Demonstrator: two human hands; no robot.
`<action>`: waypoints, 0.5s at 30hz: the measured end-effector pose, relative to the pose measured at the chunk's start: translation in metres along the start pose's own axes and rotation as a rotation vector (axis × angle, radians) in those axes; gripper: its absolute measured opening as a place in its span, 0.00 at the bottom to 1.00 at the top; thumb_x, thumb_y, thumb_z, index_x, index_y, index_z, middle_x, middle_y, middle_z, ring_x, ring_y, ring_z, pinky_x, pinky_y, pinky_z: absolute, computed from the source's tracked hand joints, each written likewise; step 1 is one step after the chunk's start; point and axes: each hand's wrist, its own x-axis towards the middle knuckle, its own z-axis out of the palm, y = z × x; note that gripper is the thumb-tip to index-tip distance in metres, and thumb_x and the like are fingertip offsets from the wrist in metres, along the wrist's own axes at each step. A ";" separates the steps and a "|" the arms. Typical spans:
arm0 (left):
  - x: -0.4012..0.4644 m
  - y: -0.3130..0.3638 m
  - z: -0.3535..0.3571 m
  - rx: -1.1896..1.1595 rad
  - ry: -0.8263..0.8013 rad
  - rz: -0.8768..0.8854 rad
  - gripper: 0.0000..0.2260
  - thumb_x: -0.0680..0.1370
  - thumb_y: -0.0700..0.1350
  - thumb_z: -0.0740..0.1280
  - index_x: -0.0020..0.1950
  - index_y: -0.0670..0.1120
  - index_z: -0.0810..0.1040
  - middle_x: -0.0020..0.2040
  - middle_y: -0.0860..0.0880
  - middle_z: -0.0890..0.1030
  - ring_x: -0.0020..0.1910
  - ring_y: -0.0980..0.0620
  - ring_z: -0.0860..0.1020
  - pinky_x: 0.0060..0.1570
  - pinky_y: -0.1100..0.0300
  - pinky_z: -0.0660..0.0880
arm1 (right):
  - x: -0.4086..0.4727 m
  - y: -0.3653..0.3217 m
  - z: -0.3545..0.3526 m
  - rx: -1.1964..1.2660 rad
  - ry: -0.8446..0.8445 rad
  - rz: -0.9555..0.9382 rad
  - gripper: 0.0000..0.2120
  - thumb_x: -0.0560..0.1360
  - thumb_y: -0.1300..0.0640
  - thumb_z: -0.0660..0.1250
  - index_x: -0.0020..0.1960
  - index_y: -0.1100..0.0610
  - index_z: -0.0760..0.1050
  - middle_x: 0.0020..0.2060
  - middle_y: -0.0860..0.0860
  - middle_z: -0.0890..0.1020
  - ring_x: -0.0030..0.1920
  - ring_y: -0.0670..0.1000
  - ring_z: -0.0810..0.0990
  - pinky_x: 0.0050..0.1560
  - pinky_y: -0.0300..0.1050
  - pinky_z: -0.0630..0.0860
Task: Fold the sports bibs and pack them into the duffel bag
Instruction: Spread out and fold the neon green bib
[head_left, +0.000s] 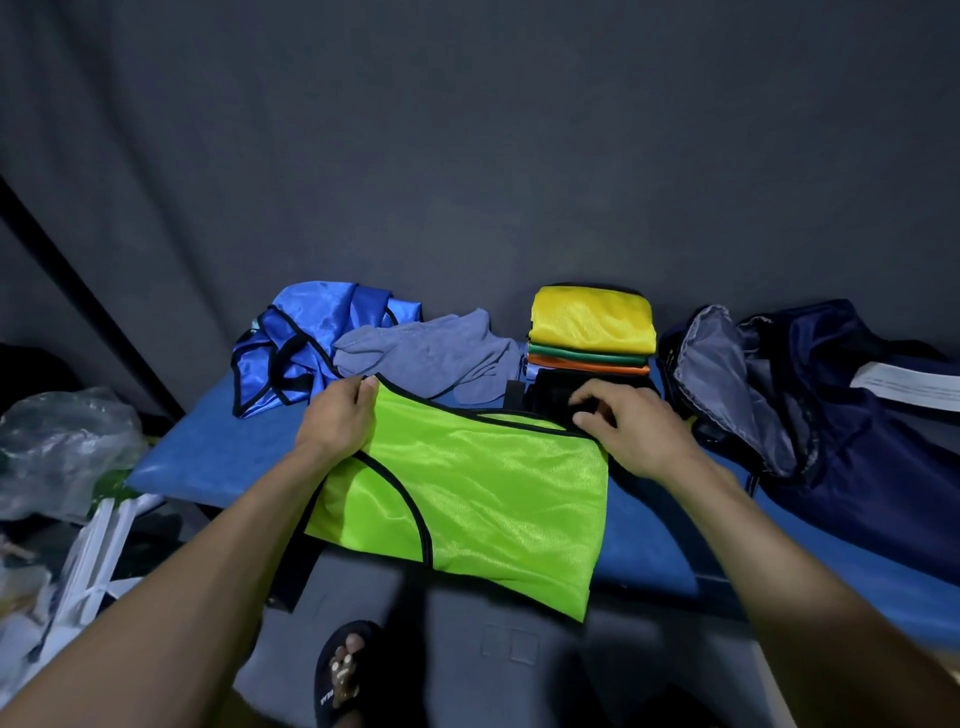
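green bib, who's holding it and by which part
Both hands hold the green bib by its black-trimmed top edge: the left hand pinches the upper left corner, the right hand grips the upper right corner.

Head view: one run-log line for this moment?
step: folding green bib | left hand: pinches top edge | right hand: grips top right corner | folded stack: behind | duffel bag: open, right

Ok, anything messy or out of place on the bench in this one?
The blue bib lies crumpled at the back left, unfolded, unlike the neat stack. The green bib, held by both hands, overhangs the bench edge. Nothing looks damaged.
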 end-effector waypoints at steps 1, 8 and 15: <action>0.000 0.000 0.000 -0.001 0.001 0.004 0.21 0.86 0.52 0.56 0.35 0.44 0.66 0.31 0.48 0.71 0.33 0.47 0.70 0.33 0.52 0.61 | 0.002 0.000 0.001 0.049 0.024 0.003 0.03 0.80 0.49 0.67 0.54 0.46 0.78 0.38 0.45 0.79 0.41 0.51 0.78 0.41 0.50 0.74; 0.000 -0.002 -0.004 -0.010 0.027 0.020 0.21 0.86 0.51 0.56 0.35 0.43 0.66 0.31 0.48 0.70 0.32 0.48 0.69 0.30 0.53 0.61 | 0.026 0.004 0.009 0.222 0.340 0.332 0.08 0.78 0.51 0.72 0.42 0.52 0.77 0.30 0.47 0.77 0.36 0.52 0.75 0.37 0.47 0.69; 0.002 0.005 -0.010 0.180 0.133 0.042 0.20 0.86 0.54 0.54 0.39 0.44 0.69 0.34 0.45 0.75 0.35 0.43 0.73 0.34 0.52 0.65 | 0.027 -0.005 0.027 0.071 0.375 0.417 0.05 0.79 0.49 0.68 0.47 0.49 0.77 0.41 0.50 0.82 0.45 0.57 0.79 0.42 0.47 0.70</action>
